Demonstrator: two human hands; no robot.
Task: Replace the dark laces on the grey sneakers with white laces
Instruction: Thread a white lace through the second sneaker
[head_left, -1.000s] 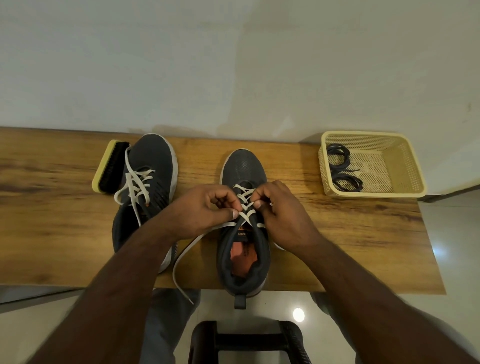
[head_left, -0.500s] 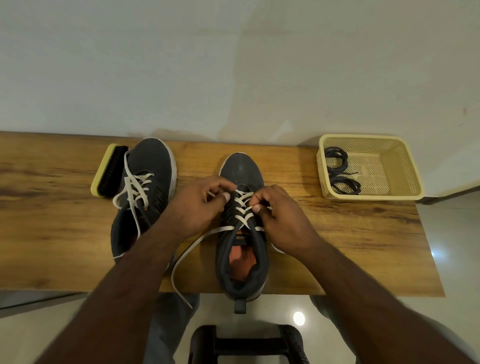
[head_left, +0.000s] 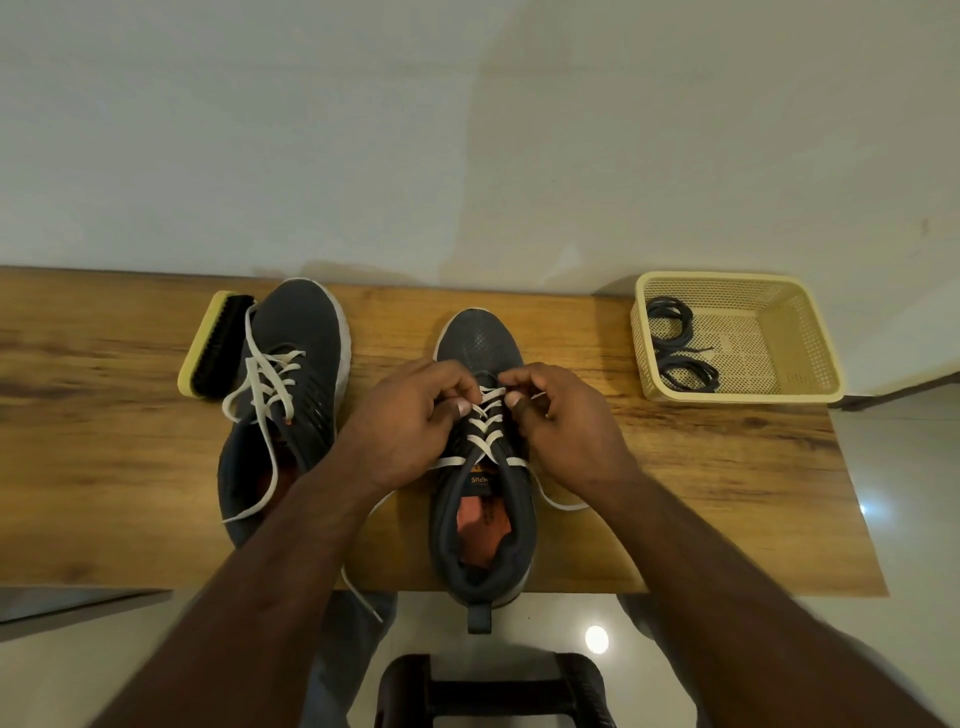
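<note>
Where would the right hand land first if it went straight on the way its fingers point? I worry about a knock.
The right hand points left across the sneaker, so it would probably meet the left hand first, over the white lace; depth is unclear.

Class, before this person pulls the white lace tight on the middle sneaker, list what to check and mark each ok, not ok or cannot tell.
1. Left hand pinches the white flat lace: ok.
2. Right hand pinches it too: ok.
3. Grey mesh sneaker in the middle sits upright on the wooden table: ok.
4. Loose lace ends are even: cannot tell.
5. Coiled dark laces lie in the cream plastic basket: ok.
</note>
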